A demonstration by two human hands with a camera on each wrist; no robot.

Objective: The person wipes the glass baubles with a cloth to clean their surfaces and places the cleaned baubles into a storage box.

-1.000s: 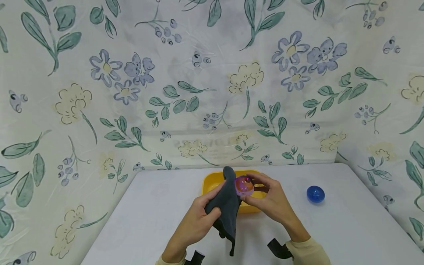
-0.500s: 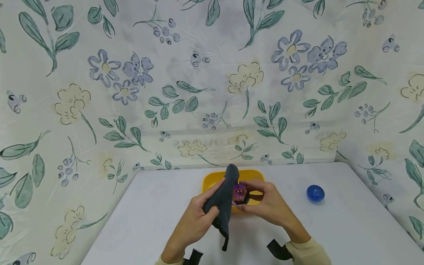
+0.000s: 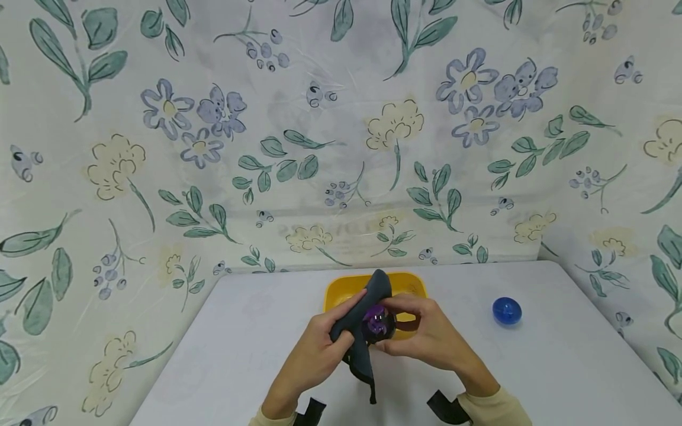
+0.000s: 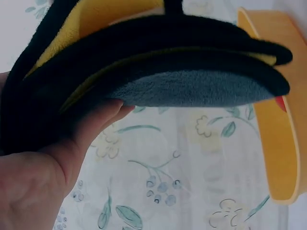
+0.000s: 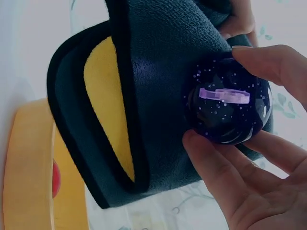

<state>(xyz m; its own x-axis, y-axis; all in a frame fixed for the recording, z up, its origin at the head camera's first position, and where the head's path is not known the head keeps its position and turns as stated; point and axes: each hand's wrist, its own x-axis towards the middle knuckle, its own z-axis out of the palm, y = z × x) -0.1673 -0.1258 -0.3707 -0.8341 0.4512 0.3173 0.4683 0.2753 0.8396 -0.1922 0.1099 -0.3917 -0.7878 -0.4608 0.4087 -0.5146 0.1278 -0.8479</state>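
My left hand [image 3: 318, 350] grips a folded cloth [image 3: 364, 309], dark grey-blue and fuzzy with black edging. Its yellow inner side shows in both wrist views. In my right hand [image 3: 436, 332] is a see-through purple glittery ball [image 5: 226, 98], pinched between thumb and fingers. A pale pink piece shows in or on that ball. In the right wrist view the ball lies against the blue face of the cloth. The far side of the ball is hidden. Both hands are above the white table, in front of a yellow container [image 3: 334, 291].
To the right on the white table [image 3: 245, 331] lies a blue ball [image 3: 507, 311]. Something red [image 5: 56, 178] shows inside the yellow container in the right wrist view. A flower-patterned sheet [image 3: 341, 148] hangs behind the table. Black straps are near both wrists.
The purple ball has come left and down against the cloth, turning in my right fingers so a darker side shows. The cloth's upper end has tilted right. The blue ball stays put.
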